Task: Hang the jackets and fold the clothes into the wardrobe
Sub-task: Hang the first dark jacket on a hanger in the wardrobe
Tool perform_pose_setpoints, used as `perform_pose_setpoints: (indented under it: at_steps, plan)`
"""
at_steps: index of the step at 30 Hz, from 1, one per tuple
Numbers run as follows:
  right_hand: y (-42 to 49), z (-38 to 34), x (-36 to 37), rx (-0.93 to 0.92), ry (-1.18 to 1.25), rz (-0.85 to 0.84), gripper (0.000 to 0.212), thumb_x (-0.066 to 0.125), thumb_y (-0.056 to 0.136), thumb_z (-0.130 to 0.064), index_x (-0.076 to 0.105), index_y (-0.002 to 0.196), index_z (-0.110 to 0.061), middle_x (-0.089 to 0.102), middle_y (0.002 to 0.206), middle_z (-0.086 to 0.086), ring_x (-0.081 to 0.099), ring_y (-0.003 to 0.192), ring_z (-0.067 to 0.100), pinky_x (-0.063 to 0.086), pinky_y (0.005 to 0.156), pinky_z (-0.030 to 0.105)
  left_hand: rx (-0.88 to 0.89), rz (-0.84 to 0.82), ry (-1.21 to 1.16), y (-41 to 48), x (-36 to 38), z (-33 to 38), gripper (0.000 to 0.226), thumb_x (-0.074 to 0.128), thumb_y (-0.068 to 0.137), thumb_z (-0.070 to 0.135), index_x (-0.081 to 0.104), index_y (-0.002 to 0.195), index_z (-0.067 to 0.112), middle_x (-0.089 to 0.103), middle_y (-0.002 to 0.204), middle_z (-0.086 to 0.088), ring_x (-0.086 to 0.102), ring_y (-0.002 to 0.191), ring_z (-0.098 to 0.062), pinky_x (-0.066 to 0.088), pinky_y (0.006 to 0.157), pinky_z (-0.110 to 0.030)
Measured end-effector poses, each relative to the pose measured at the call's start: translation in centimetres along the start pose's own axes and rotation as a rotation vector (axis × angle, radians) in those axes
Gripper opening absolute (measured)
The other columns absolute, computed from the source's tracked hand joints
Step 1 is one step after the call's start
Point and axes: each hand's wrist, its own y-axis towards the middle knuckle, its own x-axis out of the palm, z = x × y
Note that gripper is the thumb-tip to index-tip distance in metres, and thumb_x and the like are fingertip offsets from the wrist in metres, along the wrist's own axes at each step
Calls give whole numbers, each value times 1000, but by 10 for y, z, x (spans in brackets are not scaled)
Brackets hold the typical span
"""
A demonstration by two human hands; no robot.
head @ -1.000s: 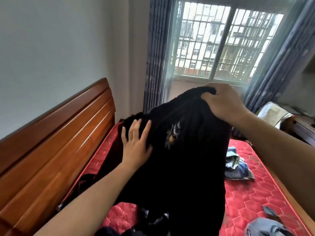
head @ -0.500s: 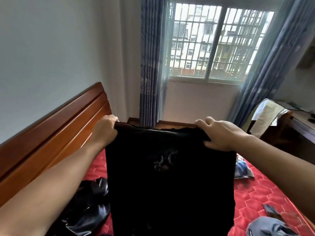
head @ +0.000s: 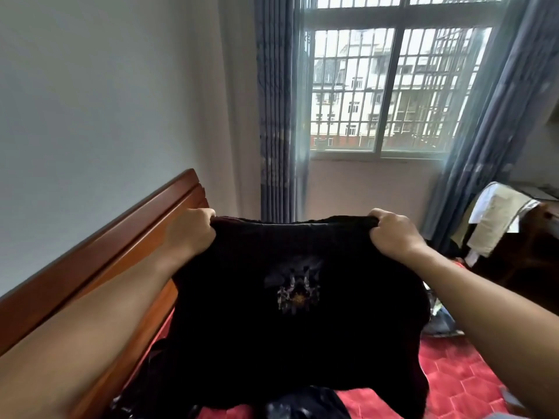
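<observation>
Black garment (head: 290,322) hangs spread above the red mattress (head: 453,385), near the headboard edge. Left hand (head: 190,234) and right hand (head: 393,234) each grasp one top corner, fingers curled into the fabric.

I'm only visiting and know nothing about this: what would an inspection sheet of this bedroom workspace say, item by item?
Surface: red quilted mattress, partly under clothes.
Job's things: black top with a small motif, held up spread; shiny dark garment below it; crumpled clothes at right.
Clutter: pale cloth draped over furniture at right.
Grippers: left hand and right hand each grip a top corner of the black top.
Cables: nothing seen.
Surroundings: wooden headboard, barred window, blue curtains.
</observation>
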Motion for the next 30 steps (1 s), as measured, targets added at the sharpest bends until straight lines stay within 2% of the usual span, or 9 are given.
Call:
perform_pose_setpoints:
  at_steps: [2, 4, 6, 11, 18, 22, 26, 28, 30]
  plan:
    - [2, -5, -7, 12, 7, 10, 40, 50, 78, -23, 66, 114, -33, 69, 108, 9, 59, 94, 32, 54, 84, 39, -36, 19, -22, 0, -8, 5, 14, 49, 74, 10, 56, 69, 21, 59, 71, 3, 56, 74, -22, 44, 65, -33]
    - [1, -9, -18, 2, -39, 6, 30, 51, 79, -26, 67, 105, -29, 66, 100, 6, 58, 88, 30, 52, 74, 36, -56, 3, -27, 1, -17, 12, 11, 51, 76, 14, 58, 73, 22, 58, 72, 4, 56, 74, -21, 42, 66, -32]
    - [-2, -13, -29, -19, -129, -4, 19, 53, 82, -29, 64, 96, -26, 61, 91, 3, 57, 82, 28, 46, 67, 33, -51, -15, -22, 2, -25, 21, 12, 51, 79, 17, 62, 80, 21, 62, 78, 3, 59, 79, -23, 44, 70, -32]
    - [-28, -17, -46, -22, -234, 1, 11, 54, 88, -34, 57, 87, -24, 53, 81, -2, 57, 80, 25, 45, 67, 34, 45, -62, -58, 3, -35, 54, 24, 47, 81, 25, 69, 93, 24, 68, 92, -1, 63, 89, -26, 53, 86, -38]
    - [-93, 9, -80, 181, -136, 60, 26, 52, 84, -31, 67, 103, -26, 69, 101, 5, 61, 90, 29, 53, 82, 37, 246, -134, -351, -13, -38, 115, 21, 43, 78, 36, 62, 84, 28, 67, 88, 1, 62, 88, -25, 53, 87, -42]
    - [-167, 32, -114, 346, -138, 152, 20, 52, 81, -26, 67, 91, -17, 67, 92, 7, 61, 89, 31, 45, 77, 33, 403, -182, -482, -38, -32, 162, 28, 43, 79, 33, 69, 81, 22, 72, 87, -4, 65, 89, -29, 53, 86, -40]
    - [-253, 52, -143, 520, -163, 252, 15, 53, 81, -23, 64, 83, -14, 68, 91, 9, 62, 85, 30, 49, 76, 34, 599, -245, -572, -76, -29, 224, 27, 44, 78, 30, 67, 75, 16, 70, 77, -4, 64, 83, -30, 54, 79, -40]
    - [-299, 61, -160, 605, -164, 296, 17, 52, 82, -22, 66, 85, -12, 67, 91, 9, 61, 85, 30, 49, 75, 34, 691, -289, -630, -102, -30, 258, 27, 42, 73, 33, 67, 72, 22, 67, 71, 0, 63, 79, -29, 53, 75, -39]
    - [-347, 70, -178, 688, -165, 346, 15, 52, 85, -19, 63, 79, -11, 65, 84, 8, 60, 77, 26, 43, 62, 30, 768, -313, -681, -129, -34, 294, 26, 43, 70, 38, 68, 72, 30, 67, 69, 4, 63, 76, -26, 52, 72, -36]
